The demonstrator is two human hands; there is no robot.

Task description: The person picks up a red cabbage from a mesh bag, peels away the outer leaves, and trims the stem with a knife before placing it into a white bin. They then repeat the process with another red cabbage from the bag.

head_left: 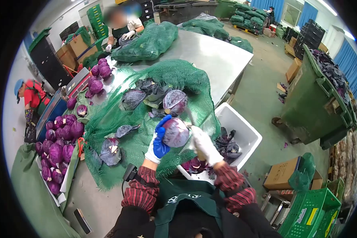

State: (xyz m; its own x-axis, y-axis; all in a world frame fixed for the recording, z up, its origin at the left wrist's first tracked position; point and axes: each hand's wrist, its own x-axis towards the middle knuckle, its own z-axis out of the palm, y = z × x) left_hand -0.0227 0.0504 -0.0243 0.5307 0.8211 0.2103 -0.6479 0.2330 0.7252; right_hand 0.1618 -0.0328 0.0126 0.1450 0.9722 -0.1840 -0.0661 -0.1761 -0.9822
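Observation:
My left hand (158, 144), in a blue and white glove, grips a red cabbage (175, 134) from its left side. Just right of the cabbage, my right hand (204, 146) in a white glove is closed round a knife, whose thin blade (189, 114) points up and away from me. The knife's handle is hidden in the fist. Under the cabbage a green mesh sack (146, 144) is spread over the metal table. Another red cabbage (175, 102) lies on the mesh just beyond, beside loose dark outer leaves (133, 99).
A white bin (246, 137) with discarded leaves stands to my right. Trimmed cabbages (57, 152) fill a container at left. A full green sack (148, 41) lies on the metal table (214, 55), near a co-worker. A green wheeled bin (311, 103) holds leaves.

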